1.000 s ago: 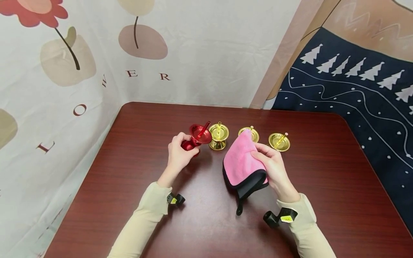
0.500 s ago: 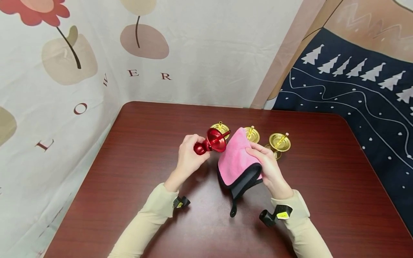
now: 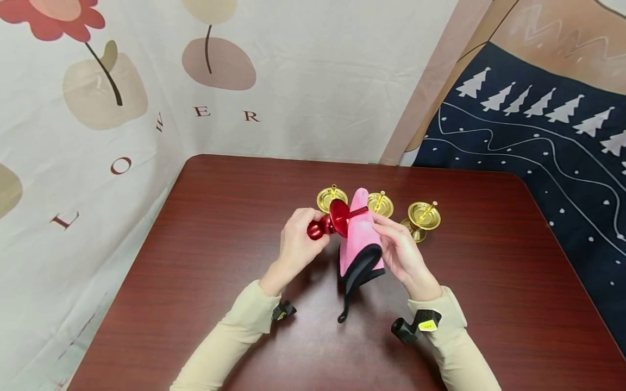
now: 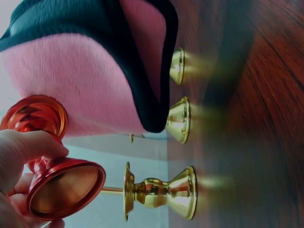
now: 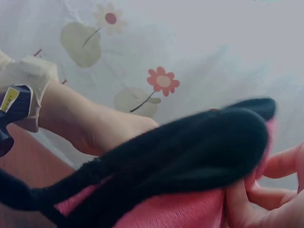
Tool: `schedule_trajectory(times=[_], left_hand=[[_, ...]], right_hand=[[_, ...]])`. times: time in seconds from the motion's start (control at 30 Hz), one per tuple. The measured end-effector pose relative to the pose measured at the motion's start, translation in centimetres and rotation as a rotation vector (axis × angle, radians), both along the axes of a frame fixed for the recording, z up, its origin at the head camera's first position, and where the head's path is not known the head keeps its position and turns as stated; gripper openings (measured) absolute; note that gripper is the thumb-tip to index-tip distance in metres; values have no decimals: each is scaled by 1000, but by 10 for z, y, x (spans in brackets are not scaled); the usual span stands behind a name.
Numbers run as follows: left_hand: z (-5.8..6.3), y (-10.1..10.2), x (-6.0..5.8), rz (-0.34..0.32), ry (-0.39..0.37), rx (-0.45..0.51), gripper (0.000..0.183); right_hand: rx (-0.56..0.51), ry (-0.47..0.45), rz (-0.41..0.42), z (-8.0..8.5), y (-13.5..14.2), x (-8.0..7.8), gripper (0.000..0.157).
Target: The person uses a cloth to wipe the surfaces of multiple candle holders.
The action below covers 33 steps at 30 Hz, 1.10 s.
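My left hand (image 3: 301,237) grips a shiny red candle holder (image 3: 338,217) by its stem and base, tilted so that its dish and spike point right. The hollow underside of its base shows in the left wrist view. A pink cloth (image 3: 359,233) with a black edge and a hanging loop is pinched by my right hand (image 3: 403,251). The cloth lies against the red dish, behind the spike. Both are held above the table. In the right wrist view the black edge (image 5: 199,147) hides most of the red holder.
Three gold candle holders stand in a row behind the hands: a left one (image 3: 329,196), a middle one (image 3: 383,205) partly covered by the cloth, and a right one (image 3: 424,216). The brown table (image 3: 220,217) meets a printed cloth backdrop (image 3: 318,81).
My left hand has moved right with the red candle holder and tipped it toward the cloth. My right hand has shifted slightly left, bringing the cloth against the holder.
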<state>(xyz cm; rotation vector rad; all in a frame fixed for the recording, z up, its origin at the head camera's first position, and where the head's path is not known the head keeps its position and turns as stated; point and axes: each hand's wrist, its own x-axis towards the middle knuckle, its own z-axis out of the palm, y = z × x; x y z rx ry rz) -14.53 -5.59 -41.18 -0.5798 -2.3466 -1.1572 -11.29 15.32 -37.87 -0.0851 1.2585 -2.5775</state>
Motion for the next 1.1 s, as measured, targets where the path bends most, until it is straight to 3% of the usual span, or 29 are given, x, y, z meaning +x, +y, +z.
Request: schedule_trajectory(times=[0.07,0.17,0.4,0.47,0.6,0.9,1.1], left_hand=[[1,1,0,12,5,3,27],[3,3,0,27,15,1,28],[7,9,2,40,42,-56,29],[7,10,3,41,63,-71,28],[9,12,3,26,114,-91,25],[3,11,2,-15,158,-124,24],[2,12,1,-41,176,-132,23]], right_hand=[[-21,67,33,-3,1,0,47],[85,134,16,-8,0,-2,44],[529,189,-281,-11,-14,-6,36],[583,190,-353,-11,-18,-8,30],[582,181,-429,-11,-21,-10,12],[692,106,-350,-10,-16,-11,10],[656,57,-324,-11,-12,-12,10]])
